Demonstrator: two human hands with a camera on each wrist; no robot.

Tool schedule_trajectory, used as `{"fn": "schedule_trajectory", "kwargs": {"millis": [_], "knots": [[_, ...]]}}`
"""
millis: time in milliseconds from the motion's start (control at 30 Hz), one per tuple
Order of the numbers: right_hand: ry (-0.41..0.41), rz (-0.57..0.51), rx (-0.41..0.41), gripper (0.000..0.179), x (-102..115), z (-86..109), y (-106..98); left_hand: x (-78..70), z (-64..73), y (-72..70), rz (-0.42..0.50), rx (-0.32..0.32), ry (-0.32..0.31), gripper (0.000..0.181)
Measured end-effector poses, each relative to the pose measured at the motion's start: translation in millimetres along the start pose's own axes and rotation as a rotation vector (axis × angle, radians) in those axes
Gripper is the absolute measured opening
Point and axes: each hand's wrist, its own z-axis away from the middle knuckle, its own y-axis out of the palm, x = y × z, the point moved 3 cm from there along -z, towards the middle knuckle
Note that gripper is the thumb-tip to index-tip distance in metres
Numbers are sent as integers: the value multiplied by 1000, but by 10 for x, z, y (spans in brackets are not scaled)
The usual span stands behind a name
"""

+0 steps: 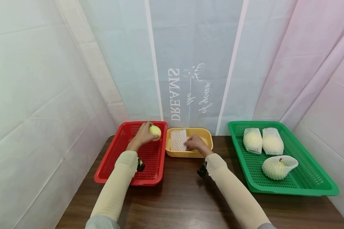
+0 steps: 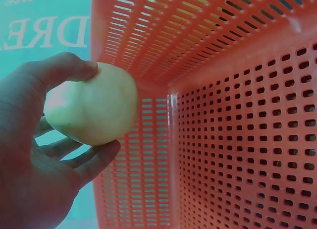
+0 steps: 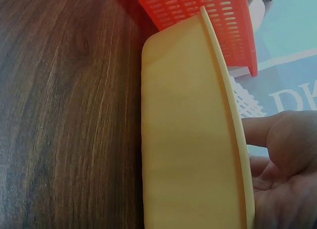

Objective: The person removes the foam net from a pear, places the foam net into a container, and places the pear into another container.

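Observation:
My left hand [image 1: 144,134] grips a round pale yellow-green fruit [image 1: 155,132] over the far part of the red basket [image 1: 160,168]. In the left wrist view, the thumb lies over one side of the fruit [image 2: 99,105] and the fingers curl under the other. My right hand [image 1: 195,143] reaches over the yellow tray [image 1: 189,154] and pinches the right edge of a white foam net sleeve [image 1: 178,140], which lies flattened at the tray's left side. In the right wrist view, the tray wall [image 3: 188,125] hides part of the fingers and most of the sleeve [image 3: 246,97].
On the right stands a green basket [image 1: 292,192] with three fruits in foam nets [image 1: 275,167]. Red basket, yellow tray and green basket stand in a row on a dark wooden table [image 1: 177,203]. A printed cloth [image 1: 192,47] hangs close behind them.

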Motion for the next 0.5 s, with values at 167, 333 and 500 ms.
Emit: {"fn": "schedule_trajectory", "kwargs": {"millis": [167, 333, 500], "knots": [[24, 12, 17, 26, -3, -13, 11, 46, -21, 29, -7, 7, -2, 71], [49, 60, -3, 19, -8, -54, 24, 70, -40, 60, -11, 6, -6, 70], [38, 116, -34, 17, -13, -85, 48, 87, -38, 91, -16, 7, -15, 68]]}}
